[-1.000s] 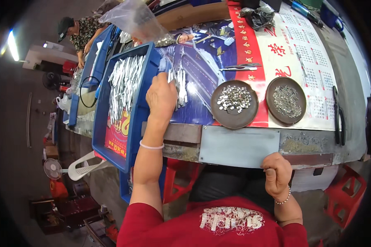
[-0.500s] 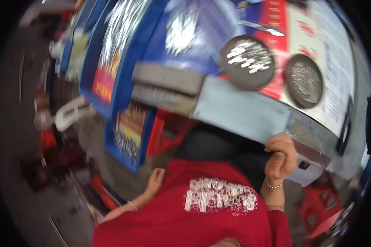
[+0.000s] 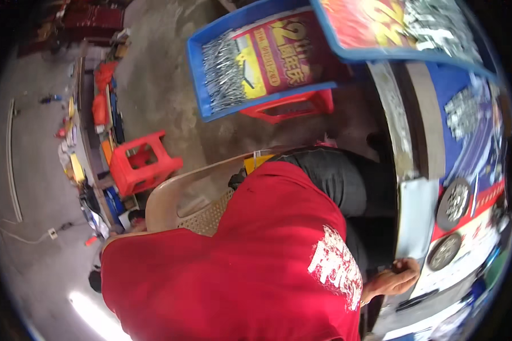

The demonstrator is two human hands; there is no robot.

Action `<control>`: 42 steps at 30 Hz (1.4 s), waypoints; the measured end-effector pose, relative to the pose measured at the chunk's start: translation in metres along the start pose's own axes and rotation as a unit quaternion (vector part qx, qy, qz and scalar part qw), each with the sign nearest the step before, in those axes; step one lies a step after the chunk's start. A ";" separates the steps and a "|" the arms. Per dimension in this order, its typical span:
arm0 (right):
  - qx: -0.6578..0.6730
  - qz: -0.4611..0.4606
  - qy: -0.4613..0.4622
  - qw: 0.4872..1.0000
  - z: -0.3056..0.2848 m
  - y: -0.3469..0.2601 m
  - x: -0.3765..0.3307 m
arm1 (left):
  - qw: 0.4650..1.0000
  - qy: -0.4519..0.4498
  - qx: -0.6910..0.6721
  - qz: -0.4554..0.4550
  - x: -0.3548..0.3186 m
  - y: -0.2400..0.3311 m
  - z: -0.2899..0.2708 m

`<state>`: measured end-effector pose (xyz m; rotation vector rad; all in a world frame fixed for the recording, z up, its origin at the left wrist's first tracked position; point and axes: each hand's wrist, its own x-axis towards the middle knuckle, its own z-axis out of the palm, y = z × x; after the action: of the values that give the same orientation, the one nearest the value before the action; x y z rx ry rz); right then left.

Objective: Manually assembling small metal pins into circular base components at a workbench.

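Fingers curled together, my right hand rests at the near corner of a pale metal plate along the workbench edge. Whatever it may hold is too small to make out. Beyond it are two dark round dishes: one dish bears shiny metal pieces, the other dish fine grey ones. At left, only a strip of skin shows between my red sleeve and the chair back; the fingers of my left hand are hidden. A blue tray holding thin metal pieces on printed sheeting stands ahead on a red stool.
A second blue tray with metal pieces overhangs the bench's far end. Beside it lies blue sheeting with a metal heap. My beige plastic chair is behind me, near a red stool and a cluttered low shelf.
My view and body have swung left, so the bench now sits at the right edge. My left hand has gone out of clear sight; my right hand stays by the metal plate.
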<state>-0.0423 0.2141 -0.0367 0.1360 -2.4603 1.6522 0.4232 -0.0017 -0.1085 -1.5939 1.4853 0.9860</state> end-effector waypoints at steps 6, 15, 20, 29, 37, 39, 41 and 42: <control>-0.118 0.012 0.012 0.993 0.008 -0.006 -0.004 | 0.999 -0.007 -0.034 0.036 -0.004 0.037 0.025; -0.162 -0.068 -0.108 0.979 0.007 -0.024 0.010 | 0.993 0.000 -0.097 0.072 -0.044 0.071 0.067; -0.191 -0.109 -0.164 0.962 0.009 -0.030 0.020 | 0.987 0.017 -0.134 0.085 -0.052 0.086 0.081; -0.225 -0.157 -0.219 0.936 0.009 -0.035 0.031 | 0.984 0.045 -0.147 0.091 -0.041 0.098 0.084; -0.243 -0.167 -0.202 0.934 0.010 -0.034 0.042 | 0.990 0.051 -0.114 0.071 -0.005 0.110 0.070; -0.250 -0.157 -0.198 0.935 0.007 -0.032 0.040 | 0.992 0.047 -0.098 0.061 0.005 0.107 0.056; -0.257 -0.148 -0.195 0.935 0.006 -0.031 0.039 | 0.994 0.036 -0.104 0.014 0.016 0.111 0.051; -0.260 -0.144 -0.193 0.935 0.006 -0.030 0.040 | 0.994 0.029 -0.108 -0.017 0.020 0.113 0.052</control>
<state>-0.0769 0.1981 -0.0035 0.7664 -2.8854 0.8801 0.3089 0.0291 -0.1502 -1.8075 1.4237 1.1223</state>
